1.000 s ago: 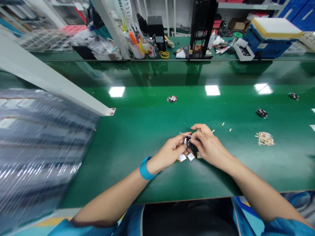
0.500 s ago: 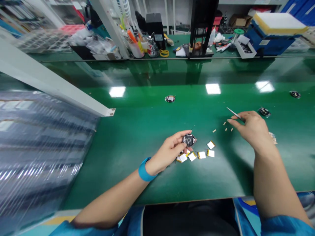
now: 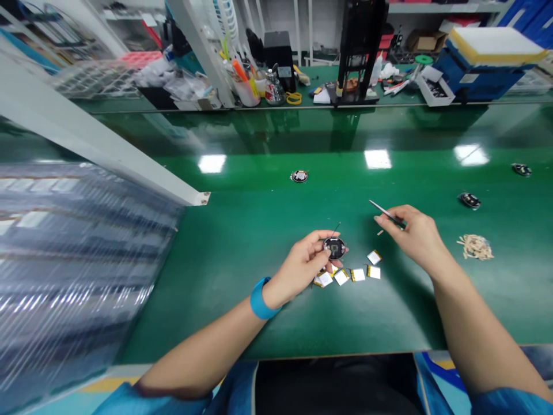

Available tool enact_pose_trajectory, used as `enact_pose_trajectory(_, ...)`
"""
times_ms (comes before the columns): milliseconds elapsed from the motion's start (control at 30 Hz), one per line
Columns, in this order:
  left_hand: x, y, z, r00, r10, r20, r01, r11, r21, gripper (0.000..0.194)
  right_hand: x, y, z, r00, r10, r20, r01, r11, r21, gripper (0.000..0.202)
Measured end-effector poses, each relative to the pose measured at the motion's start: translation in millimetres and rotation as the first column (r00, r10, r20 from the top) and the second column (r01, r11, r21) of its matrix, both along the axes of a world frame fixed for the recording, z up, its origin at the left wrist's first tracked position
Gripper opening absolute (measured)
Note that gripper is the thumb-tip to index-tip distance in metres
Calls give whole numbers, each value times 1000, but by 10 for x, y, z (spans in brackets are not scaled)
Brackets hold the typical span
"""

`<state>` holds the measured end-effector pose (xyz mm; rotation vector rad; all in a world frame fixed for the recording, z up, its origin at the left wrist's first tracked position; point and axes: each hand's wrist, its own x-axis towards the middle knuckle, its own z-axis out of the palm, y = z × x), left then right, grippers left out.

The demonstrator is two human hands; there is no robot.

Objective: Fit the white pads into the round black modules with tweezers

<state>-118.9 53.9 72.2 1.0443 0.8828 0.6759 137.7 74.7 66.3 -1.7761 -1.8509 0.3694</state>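
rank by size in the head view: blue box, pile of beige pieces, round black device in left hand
1. blue box
2. pile of beige pieces
3. round black device in left hand

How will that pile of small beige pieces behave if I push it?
The pile would probably spread out rather than slide as one, since its pieces lie loosely heaped. Each looks small and thin, so likely light. Their elongated, flat-looking shapes suggest they'd hardly roll.
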Motion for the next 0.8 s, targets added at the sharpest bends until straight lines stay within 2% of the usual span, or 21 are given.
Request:
enact_pose_trajectory(200, 14, 1, -6, 1000, 23, -9, -23, 1000, -11, 30, -149, -23, -45, 997, 70, -15, -70, 997, -29, 33)
enact_pose_trajectory(500, 30, 4, 20, 1000, 20, 18, -19, 999, -47, 31, -162, -20, -51, 997, 69, -19, -70, 996, -59, 25)
enact_pose_trajectory(800, 29, -2, -44, 999, 22, 34, -20, 999, -47, 34, -171, -21, -70, 996, 88, 1, -88, 995, -44, 33)
